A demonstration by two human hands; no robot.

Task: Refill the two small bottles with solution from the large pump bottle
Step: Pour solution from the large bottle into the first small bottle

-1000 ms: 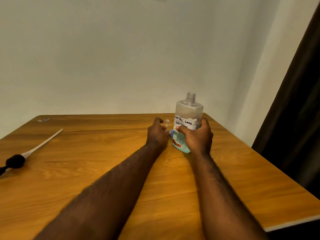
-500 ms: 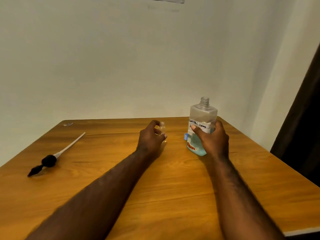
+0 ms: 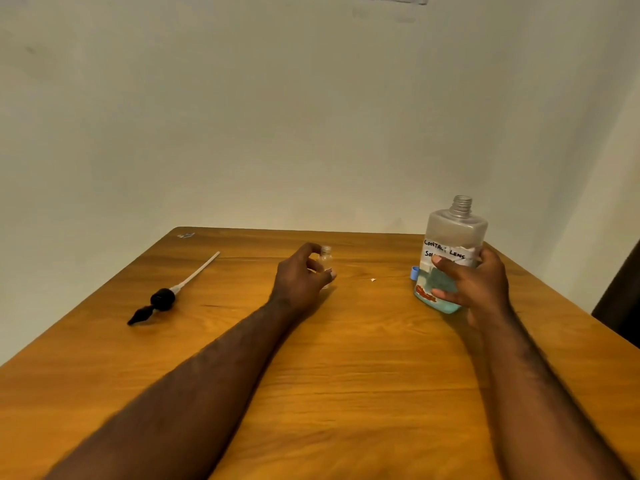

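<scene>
The large bottle (image 3: 453,237) stands at the table's right, its threaded neck open and a handwritten white label on its front. Pale blue liquid fills only its lower part. My right hand (image 3: 474,289) grips it around the lower body. A small clear bottle (image 3: 326,259) without a cap stands upright near the table's middle, and my left hand (image 3: 299,282) holds it between thumb and fingers. The black pump head (image 3: 161,301) with its white tube lies on the table at the left. A small blue cap (image 3: 414,272) peeks out just left of the large bottle.
The wooden table (image 3: 346,358) ends at a plain wall behind. A tiny white scrap (image 3: 373,279) lies between my hands. A small clear item (image 3: 186,234) sits at the far left corner. A dark curtain (image 3: 620,306) hangs past the right edge.
My left hand has closed around the small bottle, which now stands apart from the large one. The view has swung left, so the pump head appears further in.
</scene>
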